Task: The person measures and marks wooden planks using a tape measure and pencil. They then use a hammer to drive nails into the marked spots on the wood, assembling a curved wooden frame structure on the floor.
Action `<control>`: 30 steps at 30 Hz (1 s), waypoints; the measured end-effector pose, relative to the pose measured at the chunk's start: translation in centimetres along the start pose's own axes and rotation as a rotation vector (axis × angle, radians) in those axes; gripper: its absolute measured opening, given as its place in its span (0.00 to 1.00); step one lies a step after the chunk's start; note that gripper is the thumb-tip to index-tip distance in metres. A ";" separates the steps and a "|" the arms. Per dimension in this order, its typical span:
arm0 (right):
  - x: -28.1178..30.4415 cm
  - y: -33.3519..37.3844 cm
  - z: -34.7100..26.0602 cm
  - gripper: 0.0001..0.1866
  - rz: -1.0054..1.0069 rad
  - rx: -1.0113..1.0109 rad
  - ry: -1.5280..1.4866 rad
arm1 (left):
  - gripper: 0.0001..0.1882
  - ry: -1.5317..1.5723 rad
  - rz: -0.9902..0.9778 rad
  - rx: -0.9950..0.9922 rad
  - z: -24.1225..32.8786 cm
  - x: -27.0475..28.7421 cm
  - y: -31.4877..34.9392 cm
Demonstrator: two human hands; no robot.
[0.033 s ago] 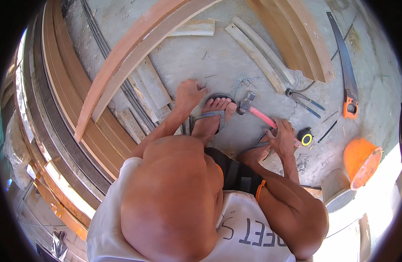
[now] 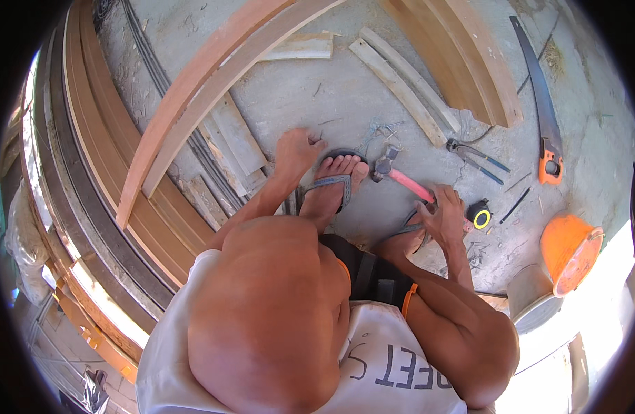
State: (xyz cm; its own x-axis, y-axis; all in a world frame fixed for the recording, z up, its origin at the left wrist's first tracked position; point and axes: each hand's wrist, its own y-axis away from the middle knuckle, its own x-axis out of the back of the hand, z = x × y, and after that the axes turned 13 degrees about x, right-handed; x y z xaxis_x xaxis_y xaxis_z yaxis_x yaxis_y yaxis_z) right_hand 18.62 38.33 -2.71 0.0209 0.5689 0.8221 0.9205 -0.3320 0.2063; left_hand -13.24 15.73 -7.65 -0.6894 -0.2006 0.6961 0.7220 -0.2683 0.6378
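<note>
My right hand [image 2: 444, 212] is closed on the red handle of a hammer [image 2: 405, 182]. The hammer's metal head rests low over the concrete, pointing away to the left, beside my sandalled left foot [image 2: 331, 183]. My left hand [image 2: 296, 150] is closed just left of that foot's toes, thumb and fingertips together. Anything between those fingertips is too small or hidden to make out. Several loose nails [image 2: 386, 130] and a bit of bluish string lie just beyond the hammer head. A black and yellow tape measure [image 2: 479, 215] sits right of my right hand.
Pincers [image 2: 477, 160], a dark pencil-like stick [image 2: 515, 205] and an orange-handled handsaw [image 2: 543, 114] lie to the right. Orange [image 2: 572, 252] and grey [image 2: 531, 300] buckets stand near right. Curved boards [image 2: 183, 100] arch across the left; wood strips [image 2: 400, 86] lie ahead.
</note>
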 end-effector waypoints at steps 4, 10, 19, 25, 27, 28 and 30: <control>2.0 -4.8 1.9 0.25 0.233 -0.118 -0.072 | 0.12 -0.009 0.034 -0.100 -1.0 -1.3 -0.9; 3.2 -12.4 4.0 0.24 0.191 -0.208 0.151 | 0.09 0.073 -0.009 -0.092 1.7 1.7 -0.1; 2.1 -11.5 4.2 0.21 0.287 -0.143 -0.015 | 0.13 0.478 -0.107 -0.048 -0.3 3.4 -0.9; 3.3 -8.2 1.0 0.22 0.172 -0.299 -0.435 | 0.15 0.547 -0.206 0.001 -0.2 4.1 -0.9; 2.8 -8.1 0.6 0.23 0.113 -0.294 -0.528 | 0.14 0.558 -0.196 -0.022 0.0 4.3 -1.2; 2.8 -8.1 0.5 0.23 0.061 -0.288 -0.543 | 0.14 0.569 -0.191 -0.025 0.2 4.3 -1.1; 2.0 -8.6 0.6 0.24 -0.017 -0.240 -0.578 | 0.13 0.588 -0.162 -0.026 0.8 4.6 -0.6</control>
State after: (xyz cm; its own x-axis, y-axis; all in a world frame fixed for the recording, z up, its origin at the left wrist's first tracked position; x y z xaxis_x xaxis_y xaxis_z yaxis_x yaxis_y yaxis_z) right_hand 10.93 42.76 -3.20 0.2767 0.8682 0.4120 0.8104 -0.4412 0.3854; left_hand -16.78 15.70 -4.59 -0.7126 -0.6401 0.2872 0.6085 -0.3600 0.7072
